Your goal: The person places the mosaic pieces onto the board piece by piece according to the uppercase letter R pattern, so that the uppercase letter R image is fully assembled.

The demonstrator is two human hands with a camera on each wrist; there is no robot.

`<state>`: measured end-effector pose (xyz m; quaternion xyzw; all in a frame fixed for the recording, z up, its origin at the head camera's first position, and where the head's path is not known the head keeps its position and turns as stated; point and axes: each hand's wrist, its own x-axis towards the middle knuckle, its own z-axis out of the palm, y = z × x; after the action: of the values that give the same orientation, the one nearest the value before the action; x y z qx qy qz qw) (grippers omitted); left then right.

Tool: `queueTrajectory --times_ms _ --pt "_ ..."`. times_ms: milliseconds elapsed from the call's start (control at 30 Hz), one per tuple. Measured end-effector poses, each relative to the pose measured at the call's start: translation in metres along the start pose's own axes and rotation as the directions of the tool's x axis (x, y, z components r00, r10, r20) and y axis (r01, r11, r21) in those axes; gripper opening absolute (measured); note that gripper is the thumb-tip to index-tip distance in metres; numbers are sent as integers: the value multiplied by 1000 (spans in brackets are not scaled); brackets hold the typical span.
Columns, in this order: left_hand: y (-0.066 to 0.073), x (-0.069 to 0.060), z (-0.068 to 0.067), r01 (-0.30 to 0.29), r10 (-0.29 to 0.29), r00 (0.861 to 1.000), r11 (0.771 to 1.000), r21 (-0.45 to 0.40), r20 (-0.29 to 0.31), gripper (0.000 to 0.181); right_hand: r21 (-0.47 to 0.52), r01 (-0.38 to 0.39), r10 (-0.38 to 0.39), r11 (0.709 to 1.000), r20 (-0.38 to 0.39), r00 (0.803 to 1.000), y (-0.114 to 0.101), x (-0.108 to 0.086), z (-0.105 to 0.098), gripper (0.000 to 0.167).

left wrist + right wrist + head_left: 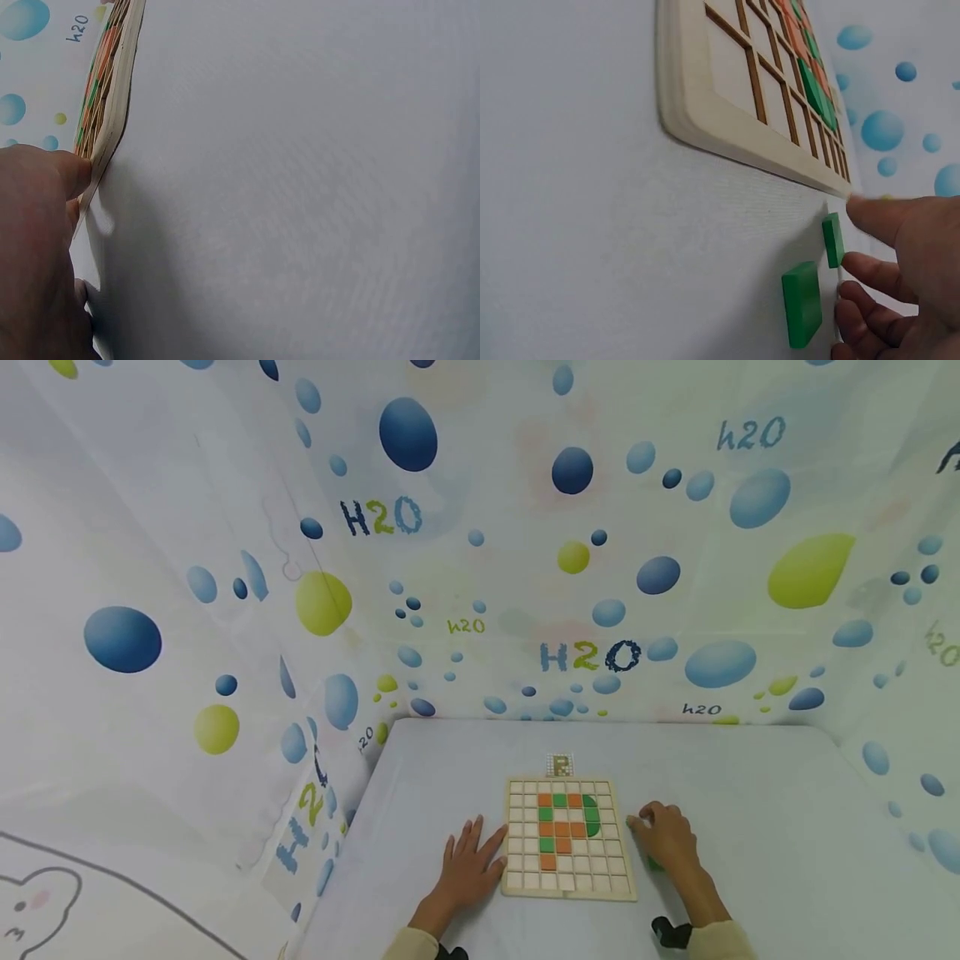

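Note:
A square wooden grid board (592,882) lies on the table, with orange and green tiles (561,830) set in it in a P shape. My left hand (468,874) rests spread on the table, its thumb touching the board's left edge. In the left wrist view, the thumb (73,174) meets the board's side. Beyond the board's right edge is my right hand (667,843), fingers bent. In the right wrist view, a small green tile (832,240) is by the index fingertip, with the thumb (877,215) apart from it. A larger green tile (802,304) lies nearby.
A small pattern card (560,766) showing a P lies just beyond the board's far edge. Behind the white table (435,768) hangs a wall covering printed with blue and green spots. Black bands show near both sleeves.

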<state>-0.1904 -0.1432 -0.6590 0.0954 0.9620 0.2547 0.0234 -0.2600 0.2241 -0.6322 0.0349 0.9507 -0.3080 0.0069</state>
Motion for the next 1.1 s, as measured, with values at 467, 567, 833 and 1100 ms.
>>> queueTrajectory --times_ms 467,567,833,1100 --pt "6 -3 -4 -1 2 1000 1000 9 -23 54 7 72 -72 997 57 996 6 -2 -6 29" --pt "11 -5 -8 14 -14 1000 1000 6 -5 54 7 69 -69 998 57 996 6 -3 -6 28" --pt "8 -6 -12 7 -7 999 1000 -11 33 54 23 88 -89 996 37 995 10 -10 -1 29" --pt "3 -10 -12 -12 12 1000 1000 -20 15 54 60 107 -106 992 -18 994 10 -18 4 30"
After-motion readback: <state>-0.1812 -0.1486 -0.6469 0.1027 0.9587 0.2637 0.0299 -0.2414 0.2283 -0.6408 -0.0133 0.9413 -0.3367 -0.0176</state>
